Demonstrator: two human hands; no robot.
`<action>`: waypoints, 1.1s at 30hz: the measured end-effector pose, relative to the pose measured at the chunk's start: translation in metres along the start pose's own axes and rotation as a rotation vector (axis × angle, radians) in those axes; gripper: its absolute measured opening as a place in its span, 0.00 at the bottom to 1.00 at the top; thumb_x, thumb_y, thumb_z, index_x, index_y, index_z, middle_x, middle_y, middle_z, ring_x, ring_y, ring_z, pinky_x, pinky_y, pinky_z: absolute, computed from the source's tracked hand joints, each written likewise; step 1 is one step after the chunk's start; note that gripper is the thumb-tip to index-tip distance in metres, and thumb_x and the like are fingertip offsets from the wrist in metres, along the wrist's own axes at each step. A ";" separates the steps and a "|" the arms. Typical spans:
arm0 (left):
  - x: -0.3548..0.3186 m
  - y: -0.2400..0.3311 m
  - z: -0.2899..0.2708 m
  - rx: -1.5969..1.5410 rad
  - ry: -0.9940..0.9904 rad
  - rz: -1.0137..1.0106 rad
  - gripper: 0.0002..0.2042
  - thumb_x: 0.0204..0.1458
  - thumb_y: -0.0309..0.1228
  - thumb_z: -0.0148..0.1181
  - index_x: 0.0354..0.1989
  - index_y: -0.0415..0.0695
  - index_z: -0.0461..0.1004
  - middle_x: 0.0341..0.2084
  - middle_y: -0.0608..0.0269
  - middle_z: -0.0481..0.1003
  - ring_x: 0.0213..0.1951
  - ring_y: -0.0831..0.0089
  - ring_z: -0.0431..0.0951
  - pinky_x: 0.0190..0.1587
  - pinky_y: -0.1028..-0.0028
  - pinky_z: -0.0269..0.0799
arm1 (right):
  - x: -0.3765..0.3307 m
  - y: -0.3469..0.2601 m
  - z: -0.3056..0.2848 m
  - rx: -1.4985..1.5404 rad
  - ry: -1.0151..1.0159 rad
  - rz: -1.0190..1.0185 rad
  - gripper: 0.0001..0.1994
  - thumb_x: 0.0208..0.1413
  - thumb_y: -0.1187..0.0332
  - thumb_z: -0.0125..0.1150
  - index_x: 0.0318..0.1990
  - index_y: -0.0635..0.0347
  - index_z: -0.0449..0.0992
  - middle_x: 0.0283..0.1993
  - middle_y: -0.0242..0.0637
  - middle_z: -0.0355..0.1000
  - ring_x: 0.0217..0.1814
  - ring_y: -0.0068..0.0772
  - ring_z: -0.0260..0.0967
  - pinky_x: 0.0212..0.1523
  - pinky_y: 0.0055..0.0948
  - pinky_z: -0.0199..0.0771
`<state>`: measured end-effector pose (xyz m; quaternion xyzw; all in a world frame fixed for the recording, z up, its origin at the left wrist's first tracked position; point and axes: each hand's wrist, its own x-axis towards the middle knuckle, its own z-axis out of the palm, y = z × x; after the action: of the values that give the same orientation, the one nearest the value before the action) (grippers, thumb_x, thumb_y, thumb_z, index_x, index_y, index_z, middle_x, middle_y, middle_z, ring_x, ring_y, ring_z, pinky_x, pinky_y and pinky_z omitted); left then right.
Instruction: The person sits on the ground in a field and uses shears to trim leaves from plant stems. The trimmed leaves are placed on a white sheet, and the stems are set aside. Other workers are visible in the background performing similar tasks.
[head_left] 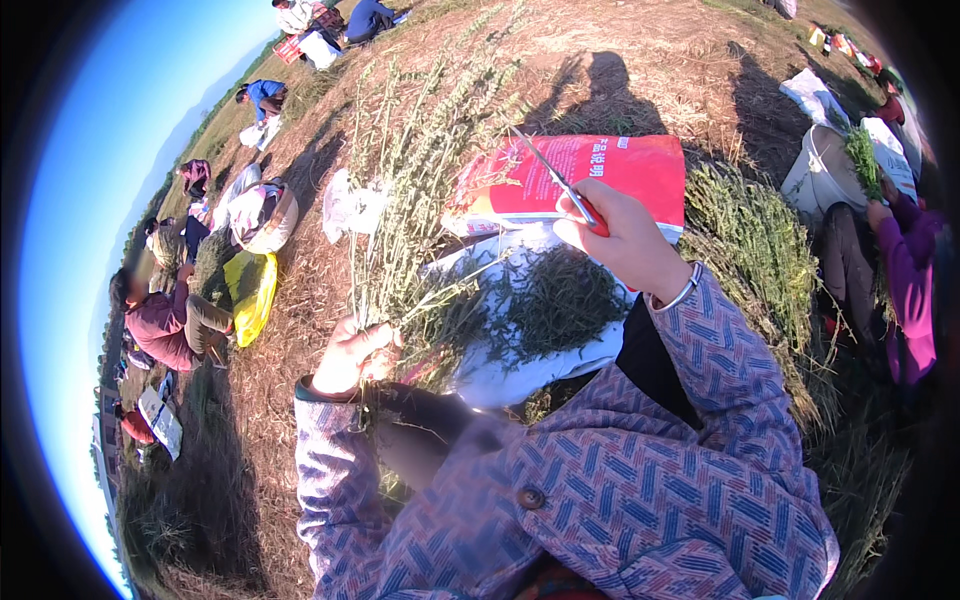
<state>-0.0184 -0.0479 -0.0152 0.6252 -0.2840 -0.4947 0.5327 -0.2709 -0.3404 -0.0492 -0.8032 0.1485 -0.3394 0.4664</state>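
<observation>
My left hand (350, 358) is closed round the lower ends of a bunch of tall, leafy green stems (400, 215), which stand upright and fan out above it. In my right hand (632, 240) are scissors with red handles (560, 180); their long, thin blades point up and left toward the stems, apart from my left hand. Between my arms, a heap of cut dark green sprigs (565, 305) lies on a white sheet or sack (490, 385). Just beyond it, a red printed sack (630, 165) is spread flat on the ground.
Cut plants (750, 250) lie piled to my right. Beyond them, a person in purple (910, 260) holds greenery beside a white bucket (825, 170). To the left are a small white plastic bag (350, 205), a yellow bag (250, 295) and a seated person (165, 325). Several others work farther off.
</observation>
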 end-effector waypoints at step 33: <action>-0.001 0.003 -0.028 0.224 0.015 -0.090 0.08 0.59 0.32 0.60 0.33 0.39 0.76 0.13 0.72 0.65 0.13 0.84 0.59 0.14 0.81 0.53 | 0.002 0.013 -0.033 -0.430 0.087 0.049 0.19 0.55 0.55 0.62 0.30 0.66 0.72 0.22 0.45 0.64 0.25 0.44 0.66 0.29 0.39 0.64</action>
<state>0.0078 -0.0368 -0.0134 0.6965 -0.3053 -0.4787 0.4388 -0.2911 -0.3696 -0.0486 -0.8651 0.2568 -0.3227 0.2855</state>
